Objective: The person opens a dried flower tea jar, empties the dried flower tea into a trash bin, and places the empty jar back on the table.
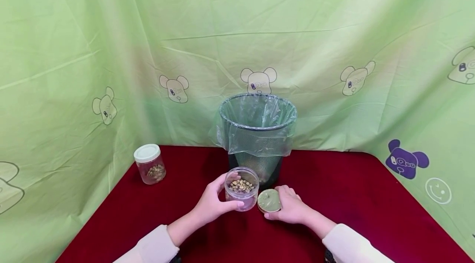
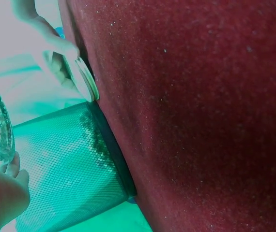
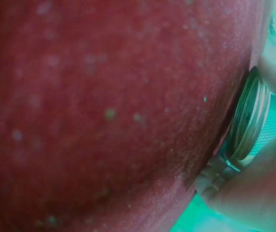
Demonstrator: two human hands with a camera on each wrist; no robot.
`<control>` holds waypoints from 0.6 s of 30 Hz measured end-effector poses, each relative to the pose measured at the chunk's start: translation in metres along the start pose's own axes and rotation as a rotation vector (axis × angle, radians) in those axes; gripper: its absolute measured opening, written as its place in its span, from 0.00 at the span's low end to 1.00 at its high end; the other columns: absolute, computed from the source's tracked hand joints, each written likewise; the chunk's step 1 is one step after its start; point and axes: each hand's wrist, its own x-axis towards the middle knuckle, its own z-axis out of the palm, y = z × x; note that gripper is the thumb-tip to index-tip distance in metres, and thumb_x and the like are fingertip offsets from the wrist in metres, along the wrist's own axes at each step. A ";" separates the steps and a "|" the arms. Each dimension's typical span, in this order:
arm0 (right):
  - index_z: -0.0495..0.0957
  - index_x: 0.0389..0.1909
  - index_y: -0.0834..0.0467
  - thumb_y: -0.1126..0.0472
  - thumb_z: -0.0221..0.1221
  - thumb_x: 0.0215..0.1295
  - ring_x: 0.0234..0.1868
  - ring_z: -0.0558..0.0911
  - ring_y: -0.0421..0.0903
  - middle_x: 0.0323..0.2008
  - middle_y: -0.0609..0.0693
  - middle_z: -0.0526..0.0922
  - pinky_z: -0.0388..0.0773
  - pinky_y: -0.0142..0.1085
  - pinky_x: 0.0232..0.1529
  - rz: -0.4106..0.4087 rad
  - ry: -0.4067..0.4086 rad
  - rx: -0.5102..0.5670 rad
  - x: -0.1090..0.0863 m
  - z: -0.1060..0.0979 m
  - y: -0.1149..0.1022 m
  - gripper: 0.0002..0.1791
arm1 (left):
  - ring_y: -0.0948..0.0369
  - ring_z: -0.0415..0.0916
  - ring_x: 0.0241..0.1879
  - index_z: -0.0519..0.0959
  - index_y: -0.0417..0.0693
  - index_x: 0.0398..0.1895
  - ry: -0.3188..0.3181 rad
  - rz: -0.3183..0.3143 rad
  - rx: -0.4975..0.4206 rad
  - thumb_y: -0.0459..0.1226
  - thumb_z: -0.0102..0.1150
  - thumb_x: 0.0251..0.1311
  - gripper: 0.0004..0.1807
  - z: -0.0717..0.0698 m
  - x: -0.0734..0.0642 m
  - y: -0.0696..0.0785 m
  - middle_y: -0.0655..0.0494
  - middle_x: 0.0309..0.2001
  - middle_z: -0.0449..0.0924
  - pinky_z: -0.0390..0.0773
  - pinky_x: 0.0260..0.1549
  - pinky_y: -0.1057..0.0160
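My left hand [image 1: 212,198] grips a clear, lidless jar [image 1: 248,204] in front of the bin, tilted so its mouth faces me. Small dried flower buds [image 1: 241,186] lie inside it. To the right, my right hand [image 1: 290,206] holds a round gold-green lid [image 1: 269,200] by its edge, thumb on the near side. The right wrist view shows the lid [image 3: 248,116] edge-on, low over the red cloth; whether it touches the cloth, I cannot tell. In the left wrist view the jar [image 2: 3,137] is cut off by the frame edge.
Behind both hands stands a black mesh bin [image 1: 256,164] with a translucent bag [image 1: 259,141] over its rim. A second jar with a white lid [image 1: 146,153] and dried buds stands at the far left. Red cloth [image 1: 334,189] covers the table; green curtains [image 1: 297,40] enclose it.
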 end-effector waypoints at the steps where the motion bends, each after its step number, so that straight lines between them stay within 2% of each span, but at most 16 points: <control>1: 0.70 0.51 0.68 0.42 0.75 0.38 0.48 0.71 0.56 0.43 0.52 0.72 0.70 0.53 0.47 -0.002 -0.001 -0.004 0.000 0.000 0.000 0.45 | 0.54 0.72 0.59 0.70 0.37 0.62 0.000 -0.001 -0.001 0.34 0.74 0.46 0.37 0.000 0.000 0.000 0.49 0.55 0.78 0.67 0.60 0.65; 8: 0.71 0.47 0.66 0.41 0.76 0.34 0.46 0.71 0.56 0.42 0.52 0.71 0.71 0.54 0.44 -0.010 -0.004 -0.042 -0.002 -0.002 -0.002 0.45 | 0.54 0.72 0.58 0.70 0.36 0.62 0.001 -0.001 -0.003 0.33 0.74 0.46 0.37 0.000 0.000 0.000 0.50 0.55 0.78 0.67 0.60 0.65; 18: 0.72 0.44 0.66 0.40 0.77 0.31 0.46 0.71 0.56 0.42 0.53 0.70 0.71 0.54 0.44 0.009 -0.012 -0.058 -0.002 -0.003 -0.004 0.44 | 0.54 0.73 0.58 0.70 0.37 0.62 0.001 -0.005 -0.008 0.34 0.74 0.46 0.37 -0.001 0.000 0.001 0.50 0.55 0.78 0.68 0.59 0.65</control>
